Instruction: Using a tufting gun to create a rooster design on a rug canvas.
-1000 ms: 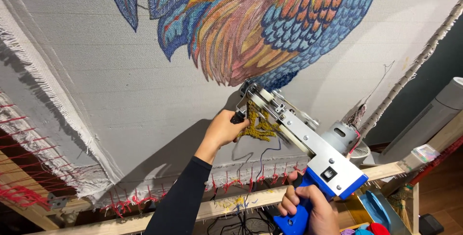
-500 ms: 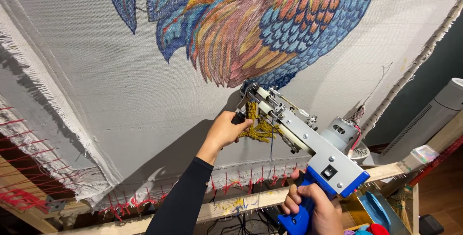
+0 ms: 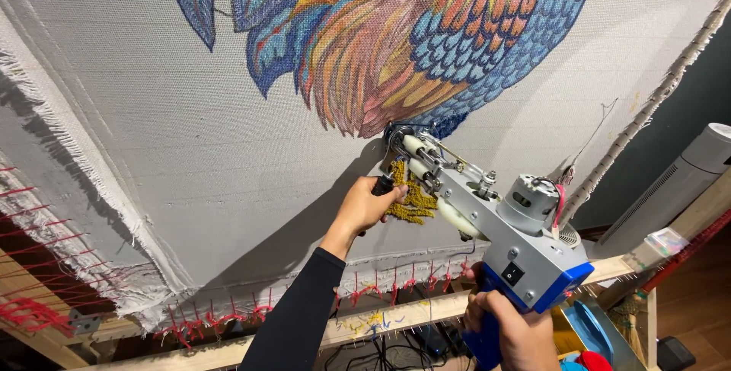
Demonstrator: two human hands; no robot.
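I have the tufting gun (image 3: 487, 226) in both hands, sitting right of centre in the frame with its nose pressed against the stretched backing cloth (image 3: 190, 135), just under the tail feathers of the printed rooster (image 3: 411, 43). My right hand (image 3: 514, 329), low at the bottom right, is clenched around the blue pistol grip; my left hand (image 3: 369, 207), near the middle of the frame, is wrapped around the black front handle beside the needle end. I judge the gun to be fairly heavy and nose-loaded, with a metal body, a bare motor at the rear and exposed moving rods along the top, so those two handles are the only sensible places to hold it; fingers belong well away from the linkage and the needle. It looks rigid and not slippery. The cloth, by contrast, is soft but drawn taut on the wooden frame (image 3: 381, 325), and would likely give or tear under a careless push. A small patch of mustard yarn tufts (image 3: 411, 199) sits just beside the nose, loose and fuzzy.
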